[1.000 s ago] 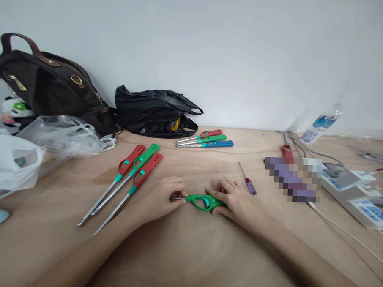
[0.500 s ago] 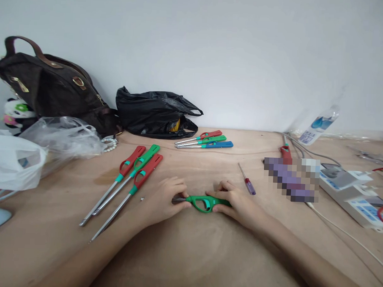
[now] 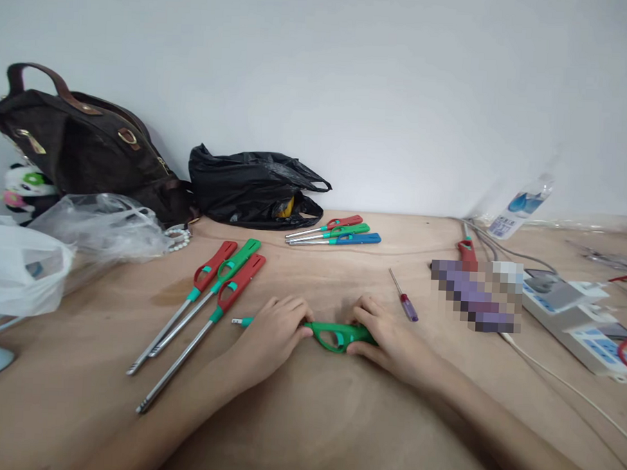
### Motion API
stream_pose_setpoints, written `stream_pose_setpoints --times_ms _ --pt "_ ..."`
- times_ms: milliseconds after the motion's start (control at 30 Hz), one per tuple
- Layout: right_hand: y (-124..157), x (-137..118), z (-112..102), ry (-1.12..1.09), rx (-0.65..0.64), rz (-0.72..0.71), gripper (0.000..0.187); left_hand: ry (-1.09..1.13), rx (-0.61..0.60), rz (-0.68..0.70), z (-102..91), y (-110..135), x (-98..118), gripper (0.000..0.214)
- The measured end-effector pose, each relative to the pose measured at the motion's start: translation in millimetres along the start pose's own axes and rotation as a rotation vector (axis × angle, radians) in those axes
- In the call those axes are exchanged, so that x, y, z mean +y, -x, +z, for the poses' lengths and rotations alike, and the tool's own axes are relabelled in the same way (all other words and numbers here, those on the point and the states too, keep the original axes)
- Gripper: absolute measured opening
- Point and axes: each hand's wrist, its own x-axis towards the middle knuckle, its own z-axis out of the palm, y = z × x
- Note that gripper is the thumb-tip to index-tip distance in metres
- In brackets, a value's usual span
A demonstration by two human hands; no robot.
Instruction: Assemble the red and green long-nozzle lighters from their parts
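In front of me lies a green gas lighter (image 3: 360, 332), its handle pointing right. My right hand (image 3: 387, 335) is closed around the handle's rear end. My left hand (image 3: 281, 330) is closed over the front part, thumb and fingertips at the front of the green body, hiding most of the barrel. Out past its left side stick a teal collar (image 3: 246, 322) and a short metal tip (image 3: 235, 322). Left of this hand, two red lighters (image 3: 238, 287) (image 3: 213, 264) flank a green lighter (image 3: 242, 257), all on the table. A small screwdriver (image 3: 408, 307) with a purple handle rests beyond my right hand.
Red, green and blue lighters (image 3: 358, 238) lie farther back by a black plastic bag (image 3: 253, 187). A dark backpack (image 3: 99, 149) and white plastic bags (image 3: 21, 267) stand left. On the right are a power strip (image 3: 569, 326), cables, another red lighter (image 3: 467, 255) and a tilted bottle (image 3: 519, 209).
A teal collar now shows left of my left hand, where only the metal tip showed before. The dark rod between my left fingers is now covered. My right fingers have shifted slightly on the handle.
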Motion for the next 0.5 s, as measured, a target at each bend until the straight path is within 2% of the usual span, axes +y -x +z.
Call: stream_pose_setpoints --times_ms 133,300,500 --pt "1.0 -0.3 0.5 0.034 -0.003 0.097 0.017 -0.082 0.143 0.129 -1.0 2.5 1.1 0.009" --pt "1.4 0.3 -2.5 0.068 0.046 0.046 0.016 -0.093 0.315 0.240 -5.0 4.0 0.3 0.013" --pt "3.7 -4.7 -1.7 0.160 0.193 -0.087 0.006 -0.105 0.276 0.242 -10.1 5.2 8.3 0.019"
